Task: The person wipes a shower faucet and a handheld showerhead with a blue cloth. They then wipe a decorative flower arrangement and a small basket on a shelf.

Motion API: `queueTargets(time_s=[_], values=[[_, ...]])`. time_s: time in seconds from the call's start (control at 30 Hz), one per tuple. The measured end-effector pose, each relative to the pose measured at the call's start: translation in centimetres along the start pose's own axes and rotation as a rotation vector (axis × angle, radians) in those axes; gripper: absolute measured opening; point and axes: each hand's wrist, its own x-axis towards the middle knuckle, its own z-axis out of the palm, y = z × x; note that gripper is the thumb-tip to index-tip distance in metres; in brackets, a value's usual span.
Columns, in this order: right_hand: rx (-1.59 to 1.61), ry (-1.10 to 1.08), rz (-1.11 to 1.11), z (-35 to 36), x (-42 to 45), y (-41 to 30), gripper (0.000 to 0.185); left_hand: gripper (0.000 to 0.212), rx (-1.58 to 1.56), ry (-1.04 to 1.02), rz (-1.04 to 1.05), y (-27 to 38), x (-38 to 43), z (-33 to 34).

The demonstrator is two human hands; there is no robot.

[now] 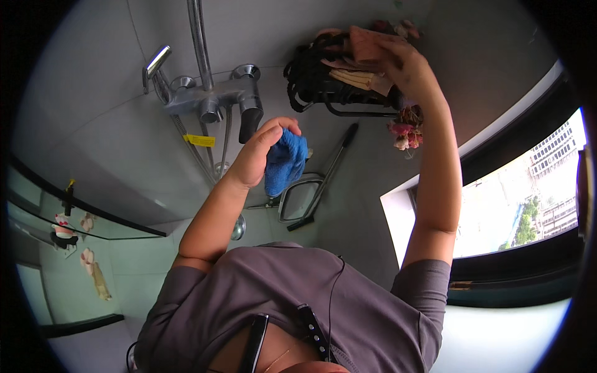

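Note:
My left hand [263,149] holds a crumpled blue cloth [285,161] between thumb and fingers, in front of the tiled wall and just right of a chrome shower mixer [210,100]. My right hand [403,60] is raised to a black wall rack [326,98] and grips a pinkish-orange block-like item [366,44], whose exact kind I cannot tell. Beside that hand, a cream ribbed item [352,78] lies among dark looped things on the rack. Dried-looking pink flowers [406,133] hang below the rack's right end.
A hand shower [157,65] hangs left of the mixer, with a yellow tag [201,141] by the hoses. Lower down are a long-handled squeegee [322,186] and a grey-framed tray or mirror [301,198]. A dark-framed window [508,200] is at right, a black-edged glass panel [93,214] at left.

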Motion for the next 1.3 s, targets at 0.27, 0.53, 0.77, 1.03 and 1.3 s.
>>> queueTargets(time_s=[0.27, 0.53, 0.77, 1.03, 1.3], values=[[0.895, 0.473, 0.301, -6.8, 4.2, -0.1, 0.033, 0.028, 0.082, -0.091, -0.084, 0.4, -0.2, 0.4], [1.036, 0.69, 0.175, -13.2, 0.2, -2.1, 0.035, 0.075, 0.055, -0.102, -0.113, 0.1, -0.6, 1.7], [0.793, 0.651, 0.125, -10.2, -8.2, -8.0, 0.029, 0.066, 0.183, -0.269, -0.067, -4.1, -1.0, 4.2], [0.666, 0.612, 0.058, -6.7, -13.3, -6.3, 0.03, 0.062, 0.358, -0.631, -0.213, -10.4, -2.9, 5.3], [0.547, 0.81, 0.035, -7.2, -15.1, -6.8, 0.031, 0.041, 0.359, -0.828, -0.619, -13.8, -3.3, 5.7]])
